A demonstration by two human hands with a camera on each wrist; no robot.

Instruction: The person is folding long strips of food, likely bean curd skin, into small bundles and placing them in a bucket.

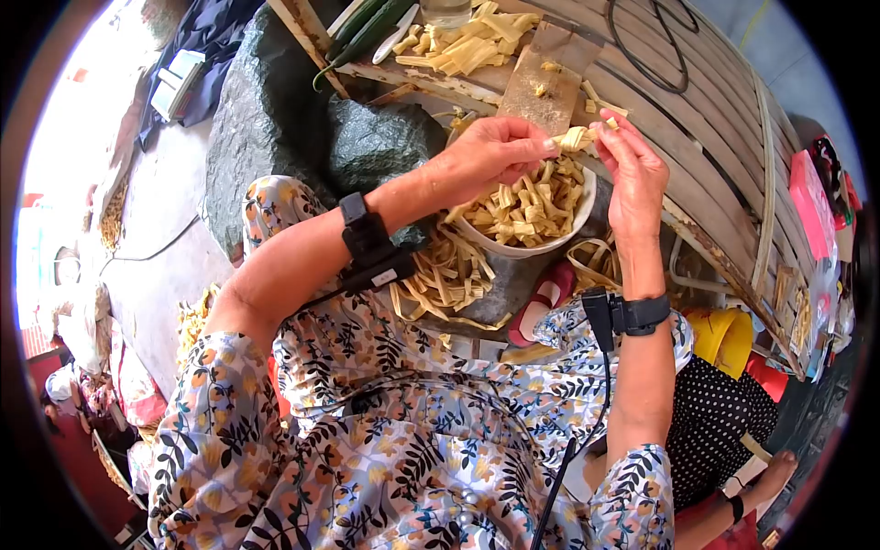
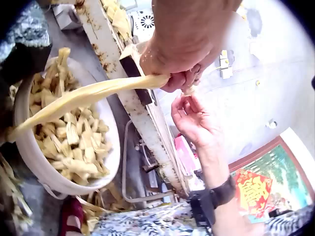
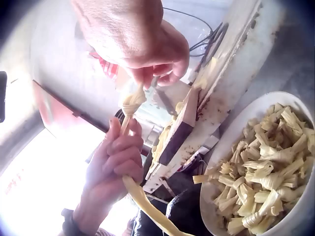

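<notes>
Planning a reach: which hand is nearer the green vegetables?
Left. In the head view, the left hand is below and right of the green vegetables; the right hand is farther right, beyond the yellow knot.

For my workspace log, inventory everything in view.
Bench: one, brown, front right
Tub: one, white, beside bench
Held strip: one, yellow, above tub
Knotted pieces: many, yellow, inside tub
Loose strips: many, yellow, beside tub
Board: one, brown, on bench
Piled pieces: many, yellow, on bench
Long vegetables: at least two, green, on bench
Plastic: count unclear, dark green, left of tub
Bucket: one, yellow, lower right
Clutter: uncounted, mixed colours, around edges
Clothing: uncounted, multicoloured floral, lower middle
Wristbands: two, black, one each side
Left hand: one, bare, pinching strip
Right hand: one, bare, pinching strip
</notes>
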